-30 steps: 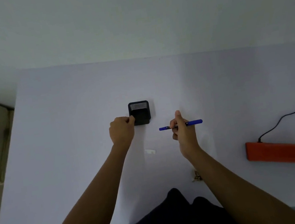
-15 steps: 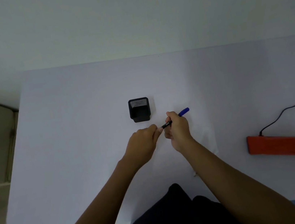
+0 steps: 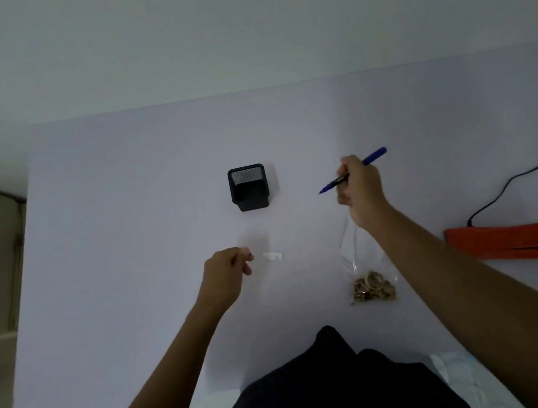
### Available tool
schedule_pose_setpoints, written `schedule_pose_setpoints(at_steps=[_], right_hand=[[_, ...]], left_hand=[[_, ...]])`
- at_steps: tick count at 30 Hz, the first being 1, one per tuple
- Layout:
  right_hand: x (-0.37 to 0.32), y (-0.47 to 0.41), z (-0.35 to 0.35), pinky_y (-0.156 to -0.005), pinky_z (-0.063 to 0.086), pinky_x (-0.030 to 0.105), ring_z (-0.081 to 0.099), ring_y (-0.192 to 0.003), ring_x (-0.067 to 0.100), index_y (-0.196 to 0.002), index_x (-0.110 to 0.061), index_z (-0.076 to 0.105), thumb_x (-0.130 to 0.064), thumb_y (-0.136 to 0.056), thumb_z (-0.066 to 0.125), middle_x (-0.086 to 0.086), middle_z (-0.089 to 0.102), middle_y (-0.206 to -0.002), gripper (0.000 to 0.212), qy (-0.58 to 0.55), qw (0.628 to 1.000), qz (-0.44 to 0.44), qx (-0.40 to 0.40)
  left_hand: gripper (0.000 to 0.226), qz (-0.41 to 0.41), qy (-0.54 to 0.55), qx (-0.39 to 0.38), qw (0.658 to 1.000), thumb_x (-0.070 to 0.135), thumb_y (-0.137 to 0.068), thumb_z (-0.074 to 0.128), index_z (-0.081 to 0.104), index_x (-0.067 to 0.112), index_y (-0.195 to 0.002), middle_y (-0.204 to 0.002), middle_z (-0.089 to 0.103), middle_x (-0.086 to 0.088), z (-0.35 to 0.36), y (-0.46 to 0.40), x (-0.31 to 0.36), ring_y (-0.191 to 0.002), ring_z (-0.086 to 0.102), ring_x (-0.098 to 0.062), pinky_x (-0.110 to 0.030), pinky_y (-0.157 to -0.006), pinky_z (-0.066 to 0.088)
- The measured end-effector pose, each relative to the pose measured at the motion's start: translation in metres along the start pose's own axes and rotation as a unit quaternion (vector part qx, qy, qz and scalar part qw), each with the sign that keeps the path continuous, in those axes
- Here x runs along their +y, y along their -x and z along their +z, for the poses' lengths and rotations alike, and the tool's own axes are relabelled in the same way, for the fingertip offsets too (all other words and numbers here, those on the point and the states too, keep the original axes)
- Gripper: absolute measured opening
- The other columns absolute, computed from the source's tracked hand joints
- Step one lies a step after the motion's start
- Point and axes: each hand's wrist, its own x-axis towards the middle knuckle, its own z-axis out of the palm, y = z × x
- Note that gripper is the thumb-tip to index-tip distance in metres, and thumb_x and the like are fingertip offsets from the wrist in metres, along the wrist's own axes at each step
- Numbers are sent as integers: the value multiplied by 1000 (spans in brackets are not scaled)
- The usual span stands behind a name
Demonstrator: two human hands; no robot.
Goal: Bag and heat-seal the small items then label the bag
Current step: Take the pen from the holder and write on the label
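Note:
My right hand (image 3: pixel 359 187) grips a blue pen (image 3: pixel 375 156), its uncapped tip pointing left and down above the table. My left hand (image 3: pixel 227 273) pinches the small blue pen cap (image 3: pixel 250 255) between fingertips. Just right of that hand a small white label (image 3: pixel 273 256) lies flat. A clear plastic bag (image 3: pixel 365 259) lies under my right forearm, with several small brass-coloured items (image 3: pixel 372 287) gathered at its near end.
A black mesh pen holder (image 3: pixel 248 187) stands at the table's middle. An orange heat sealer (image 3: pixel 514 240) with a black cable (image 3: pixel 516 181) lies at the right edge. The white table (image 3: pixel 125 224) ends at the left, beside a beige surface.
The hands met at the pen, then parted: my left hand drew back toward me with the cap, my right hand swung right with the uncapped pen. The bag came into view.

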Motion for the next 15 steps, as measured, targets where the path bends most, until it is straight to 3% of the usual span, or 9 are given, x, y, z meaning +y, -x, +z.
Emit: schedule_pose_setpoints(at_steps=[3, 7, 15], right_hand=[[40, 21, 15, -37, 22, 19, 30, -36, 9, -65, -13, 53, -24, -95, 57, -1, 39, -48, 33, 79, 995, 14, -58], [91, 39, 10, -37, 30, 20, 37, -39, 10, -69, -10, 59, -26, -98, 56, 2, 46, -49, 33, 166, 983, 37, -73], [128, 53, 0, -42, 37, 20, 43, -41, 10, -73, -5, 62, -22, -97, 55, 4, 51, -53, 30, 224, 971, 46, -67]], left_hand=[[20, 58, -99, 38, 993, 21, -98, 60, 76, 11, -91, -82, 73, -3, 18, -17, -25, -72, 65, -15, -23, -70, 49], [21, 75, -198, 54, 976, 23, -95, 63, 73, 10, -109, -96, 75, -7, 31, -28, -42, -82, 70, -23, -29, -77, 54], [19, 94, -284, 57, 953, 22, -95, 58, 70, 9, -89, -82, 71, -7, 41, -39, -70, -70, 63, -24, -32, -63, 50]])
